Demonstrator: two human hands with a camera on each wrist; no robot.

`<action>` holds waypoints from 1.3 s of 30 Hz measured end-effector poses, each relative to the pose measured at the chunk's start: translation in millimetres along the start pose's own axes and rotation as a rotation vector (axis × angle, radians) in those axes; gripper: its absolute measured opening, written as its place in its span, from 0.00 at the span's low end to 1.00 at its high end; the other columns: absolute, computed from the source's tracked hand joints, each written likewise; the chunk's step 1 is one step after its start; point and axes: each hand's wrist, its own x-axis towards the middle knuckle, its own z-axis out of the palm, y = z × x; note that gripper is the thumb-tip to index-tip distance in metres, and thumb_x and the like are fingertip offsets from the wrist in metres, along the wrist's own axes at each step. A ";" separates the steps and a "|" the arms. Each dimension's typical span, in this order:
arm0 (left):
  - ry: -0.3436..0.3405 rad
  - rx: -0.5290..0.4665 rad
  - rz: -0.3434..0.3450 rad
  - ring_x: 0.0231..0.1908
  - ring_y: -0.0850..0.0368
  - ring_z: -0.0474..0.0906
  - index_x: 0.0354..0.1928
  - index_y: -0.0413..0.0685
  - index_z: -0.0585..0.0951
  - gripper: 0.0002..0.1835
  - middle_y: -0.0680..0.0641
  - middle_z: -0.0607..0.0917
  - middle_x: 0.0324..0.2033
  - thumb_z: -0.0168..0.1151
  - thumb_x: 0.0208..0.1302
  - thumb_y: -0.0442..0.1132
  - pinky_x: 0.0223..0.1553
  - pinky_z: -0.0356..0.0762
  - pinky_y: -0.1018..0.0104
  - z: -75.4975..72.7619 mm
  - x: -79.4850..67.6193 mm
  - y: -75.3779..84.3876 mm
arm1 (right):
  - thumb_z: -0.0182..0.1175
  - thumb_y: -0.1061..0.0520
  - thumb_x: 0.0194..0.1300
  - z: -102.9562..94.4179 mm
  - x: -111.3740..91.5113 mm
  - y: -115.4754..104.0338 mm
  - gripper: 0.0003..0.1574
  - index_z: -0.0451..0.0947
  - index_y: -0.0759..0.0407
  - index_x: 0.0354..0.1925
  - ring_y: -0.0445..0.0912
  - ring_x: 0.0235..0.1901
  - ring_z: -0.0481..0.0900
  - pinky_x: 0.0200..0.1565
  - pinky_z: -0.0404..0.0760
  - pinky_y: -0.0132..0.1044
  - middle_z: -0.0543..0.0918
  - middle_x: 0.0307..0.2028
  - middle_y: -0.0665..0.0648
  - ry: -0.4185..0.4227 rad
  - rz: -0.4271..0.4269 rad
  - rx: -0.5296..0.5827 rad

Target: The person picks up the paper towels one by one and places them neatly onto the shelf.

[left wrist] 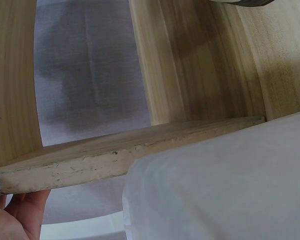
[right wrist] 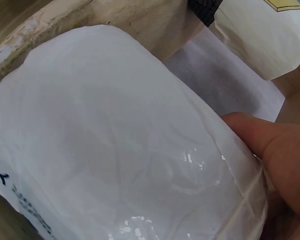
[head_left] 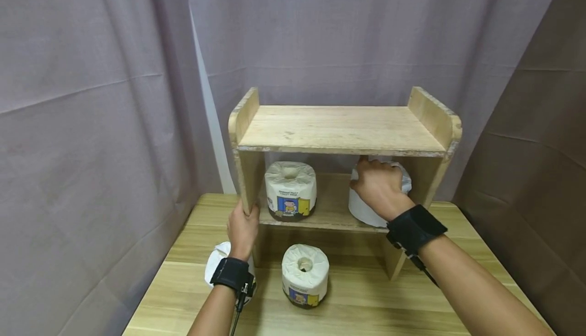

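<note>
A small wooden shelf [head_left: 339, 127] stands on the table. My left hand [head_left: 242, 228] grips the front edge of its left side panel; in the left wrist view, fingers [left wrist: 32, 207] show behind that board. My right hand [head_left: 382, 186] reaches under the top board and holds a white wrapped toilet roll [head_left: 363, 208] at the right end of the middle board. The right wrist view has the thumb side of the hand [right wrist: 285, 160] against this toilet roll [right wrist: 115, 130]. Another toilet roll [head_left: 290, 191], with a cartoon label, stands upright at the left of the same board.
In front of the shelf, a labelled toilet roll [head_left: 305, 277] stands on the wooden table [head_left: 380, 310]. One more toilet roll [head_left: 215, 264] is partly hidden behind my left wrist. Grey curtains [head_left: 339, 31] hang behind and on both sides.
</note>
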 end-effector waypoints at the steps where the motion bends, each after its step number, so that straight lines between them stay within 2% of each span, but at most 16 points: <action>1: 0.000 -0.001 0.000 0.38 0.40 0.82 0.42 0.54 0.81 0.12 0.42 0.87 0.38 0.61 0.63 0.51 0.36 0.73 0.42 0.1 0.1 -0.2 | 0.70 0.55 0.48 -1.3 0.1 0.7 0.20 0.67 0.61 0.20 0.50 0.09 0.61 0.11 0.57 0.43 0.61 0.11 0.56 -0.026 0.010 0.008; 4: 0.000 -0.002 0.001 0.37 0.40 0.82 0.42 0.54 0.81 0.12 0.42 0.87 0.37 0.61 0.63 0.51 0.36 0.73 0.42 0.0 0.0 0.1 | 0.68 0.55 0.50 -4.4 0.3 3.2 0.20 0.65 0.59 0.21 0.49 0.10 0.60 0.12 0.54 0.41 0.60 0.11 0.54 -0.066 0.021 0.023; 8: 0.005 0.003 0.005 0.37 0.40 0.82 0.41 0.53 0.81 0.11 0.41 0.86 0.38 0.62 0.63 0.50 0.36 0.73 0.42 -0.1 -0.1 0.1 | 0.67 0.54 0.52 -7.8 0.5 6.5 0.16 0.73 0.64 0.28 0.49 0.10 0.61 0.12 0.53 0.41 0.62 0.12 0.55 -0.113 0.038 0.048; 11: 0.005 0.003 0.008 0.37 0.40 0.82 0.41 0.52 0.81 0.11 0.41 0.86 0.37 0.61 0.63 0.50 0.35 0.73 0.42 0.2 0.3 0.1 | 0.65 0.53 0.54 -11.8 1.4 8.9 0.21 0.76 0.67 0.41 0.48 0.11 0.61 0.12 0.53 0.41 0.63 0.12 0.54 -0.171 0.049 0.084; 14: 0.004 0.007 0.008 0.36 0.40 0.82 0.41 0.53 0.81 0.11 0.41 0.86 0.37 0.61 0.63 0.50 0.35 0.73 0.42 0.4 0.9 -0.1 | 0.64 0.52 0.56 -16.3 2.7 11.1 0.31 0.73 0.68 0.54 0.47 0.12 0.61 0.12 0.55 0.41 0.64 0.11 0.53 -0.241 0.054 0.115; 16: 0.002 0.010 0.002 0.36 0.40 0.82 0.40 0.54 0.81 0.11 0.42 0.86 0.37 0.60 0.63 0.51 0.35 0.73 0.42 0.6 1.4 -0.4 | 0.63 0.51 0.57 -19.4 3.0 12.9 0.34 0.72 0.67 0.57 0.47 0.12 0.62 0.12 0.57 0.42 0.64 0.11 0.52 -0.277 0.052 0.128; 19: 0.002 0.009 -0.004 0.36 0.41 0.82 0.40 0.55 0.81 0.11 0.43 0.86 0.38 0.60 0.64 0.51 0.35 0.73 0.43 0.4 1.6 -0.6 | 0.64 0.49 0.57 -22.7 2.7 15.3 0.29 0.75 0.65 0.51 0.47 0.14 0.64 0.13 0.60 0.44 0.65 0.12 0.51 -0.326 0.047 0.149; 23: 0.003 0.005 -0.006 0.37 0.40 0.82 0.40 0.54 0.81 0.11 0.42 0.86 0.38 0.60 0.64 0.51 0.36 0.73 0.42 0.2 1.2 -0.5 | 0.65 0.48 0.57 -25.4 1.0 18.2 0.24 0.74 0.63 0.44 0.46 0.16 0.65 0.15 0.62 0.43 0.66 0.15 0.50 -0.405 0.045 0.193; 25: 0.003 0.002 -0.004 0.37 0.40 0.82 0.41 0.54 0.81 0.11 0.42 0.86 0.39 0.61 0.63 0.51 0.37 0.73 0.42 0.1 0.6 -0.6 | 0.65 0.48 0.58 -25.9 -0.5 19.9 0.27 0.72 0.64 0.48 0.45 0.16 0.65 0.15 0.62 0.41 0.65 0.15 0.49 -0.441 0.043 0.213; 26: 0.003 0.003 -0.004 0.38 0.40 0.82 0.41 0.54 0.81 0.11 0.42 0.86 0.39 0.61 0.63 0.51 0.37 0.73 0.42 0.2 0.4 -0.7 | 0.64 0.48 0.58 -26.1 -1.2 20.6 0.25 0.72 0.63 0.46 0.45 0.16 0.65 0.15 0.62 0.41 0.65 0.15 0.49 -0.456 0.043 0.222; 29: 0.001 0.000 -0.004 0.38 0.40 0.82 0.41 0.54 0.81 0.11 0.42 0.86 0.40 0.61 0.63 0.50 0.37 0.73 0.42 0.4 -0.5 -1.1 | 0.63 0.48 0.59 -26.8 -3.5 23.6 0.19 0.71 0.59 0.38 0.44 0.15 0.63 0.15 0.61 0.39 0.61 0.15 0.48 -0.486 0.045 0.242; 31: 0.001 0.004 -0.004 0.38 0.40 0.82 0.42 0.54 0.81 0.11 0.41 0.86 0.40 0.61 0.63 0.50 0.37 0.73 0.43 0.3 -0.8 -1.6 | 0.63 0.48 0.60 -27.3 -4.5 25.7 0.17 0.70 0.58 0.30 0.43 0.14 0.63 0.15 0.61 0.38 0.60 0.15 0.47 -0.494 0.044 0.247; 32: 0.002 0.005 -0.003 0.38 0.40 0.82 0.42 0.53 0.81 0.11 0.41 0.86 0.40 0.61 0.63 0.49 0.37 0.73 0.42 0.2 -1.0 -1.6 | 0.63 0.48 0.60 -28.1 -5.0 26.7 0.17 0.69 0.58 0.30 0.43 0.15 0.63 0.15 0.61 0.38 0.60 0.15 0.47 -0.494 0.041 0.248; 35: -0.002 0.006 0.001 0.38 0.41 0.82 0.43 0.53 0.81 0.11 0.41 0.86 0.41 0.61 0.63 0.49 0.38 0.74 0.43 -0.2 -1.1 -1.2 | 0.64 0.48 0.59 -30.3 -6.2 30.2 0.17 0.71 0.59 0.32 0.44 0.15 0.64 0.15 0.63 0.39 0.63 0.16 0.48 -0.492 0.035 0.253; 38: -0.002 0.004 0.004 0.39 0.41 0.82 0.43 0.53 0.81 0.11 0.41 0.86 0.41 0.61 0.63 0.49 0.38 0.73 0.42 -0.5 -1.0 -0.2 | 0.66 0.48 0.58 -32.5 -7.5 33.6 0.23 0.73 0.63 0.43 0.44 0.17 0.66 0.16 0.65 0.39 0.68 0.18 0.49 -0.489 0.023 0.260; 39: -0.001 0.004 0.006 0.39 0.41 0.82 0.43 0.53 0.81 0.11 0.41 0.86 0.41 0.61 0.63 0.49 0.37 0.73 0.42 -0.4 -1.0 -0.1 | 0.66 0.48 0.58 -33.3 -7.9 34.3 0.24 0.73 0.63 0.43 0.44 0.17 0.66 0.16 0.65 0.39 0.69 0.19 0.50 -0.491 0.021 0.263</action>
